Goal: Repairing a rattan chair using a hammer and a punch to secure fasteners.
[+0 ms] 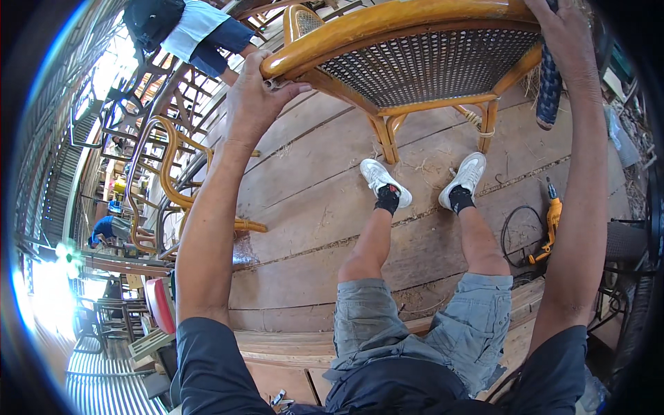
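A glossy honey-coloured rattan chair [415,26] with a dark woven cane panel [436,66] fills the top of the view, its legs on the floor. My left hand [257,100] is closed round the left end of its curved rail, thumb pressed underneath. At the rail's right end, my right hand [568,41] grips the chair; its fingertips are partly cut off by the upper edge. A dark blue braided, rounded piece [548,90] hangs just below that hand. I cannot make out what it belongs to.
Bare rattan frames [169,169] stand left. A yellow power drill [552,220] and its black cord lie on the plank floor [297,200] at right. My white shoes [384,181] are near the chair legs. One person [204,34] is at upper left, another [107,230] farther off.
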A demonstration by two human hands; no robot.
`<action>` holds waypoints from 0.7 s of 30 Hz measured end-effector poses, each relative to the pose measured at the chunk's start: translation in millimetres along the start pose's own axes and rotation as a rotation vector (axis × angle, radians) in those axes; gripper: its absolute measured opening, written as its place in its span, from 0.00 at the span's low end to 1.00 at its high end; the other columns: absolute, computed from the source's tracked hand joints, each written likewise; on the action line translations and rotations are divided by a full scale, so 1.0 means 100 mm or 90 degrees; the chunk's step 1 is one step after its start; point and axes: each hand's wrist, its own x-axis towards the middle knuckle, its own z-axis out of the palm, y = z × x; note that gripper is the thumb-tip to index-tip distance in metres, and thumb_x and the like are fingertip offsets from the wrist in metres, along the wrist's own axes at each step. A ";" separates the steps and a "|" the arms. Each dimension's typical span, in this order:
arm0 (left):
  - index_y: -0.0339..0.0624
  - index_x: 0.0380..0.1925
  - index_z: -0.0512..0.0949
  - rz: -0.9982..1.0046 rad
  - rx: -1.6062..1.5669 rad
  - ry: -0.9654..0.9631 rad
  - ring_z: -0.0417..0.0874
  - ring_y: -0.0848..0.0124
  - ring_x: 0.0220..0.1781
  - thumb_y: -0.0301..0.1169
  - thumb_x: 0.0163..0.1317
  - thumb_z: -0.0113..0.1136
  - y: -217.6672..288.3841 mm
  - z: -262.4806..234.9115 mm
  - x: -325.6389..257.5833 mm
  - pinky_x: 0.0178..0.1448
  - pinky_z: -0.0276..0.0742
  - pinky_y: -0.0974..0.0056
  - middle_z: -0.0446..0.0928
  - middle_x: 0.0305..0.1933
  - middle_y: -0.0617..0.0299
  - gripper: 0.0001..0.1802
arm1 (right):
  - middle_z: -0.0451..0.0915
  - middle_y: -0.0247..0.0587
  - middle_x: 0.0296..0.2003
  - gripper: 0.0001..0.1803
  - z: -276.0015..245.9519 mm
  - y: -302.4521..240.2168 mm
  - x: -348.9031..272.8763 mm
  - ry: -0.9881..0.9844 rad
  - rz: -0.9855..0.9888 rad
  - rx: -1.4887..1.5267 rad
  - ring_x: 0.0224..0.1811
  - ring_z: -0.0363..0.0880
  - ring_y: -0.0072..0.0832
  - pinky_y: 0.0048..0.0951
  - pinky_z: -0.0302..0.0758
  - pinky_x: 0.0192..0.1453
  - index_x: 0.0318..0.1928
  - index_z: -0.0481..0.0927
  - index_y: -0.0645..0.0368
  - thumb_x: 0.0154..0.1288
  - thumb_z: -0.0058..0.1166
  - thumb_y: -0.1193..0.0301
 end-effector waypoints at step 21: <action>0.40 0.52 0.67 -0.078 -0.023 -0.035 0.83 0.61 0.43 0.49 0.41 0.74 0.08 0.00 0.03 0.44 0.78 0.60 0.78 0.45 0.54 0.41 | 0.64 0.35 0.19 0.10 0.05 0.08 0.03 0.036 -0.046 -0.050 0.24 0.64 0.22 0.30 0.63 0.29 0.26 0.68 0.67 0.57 0.51 0.72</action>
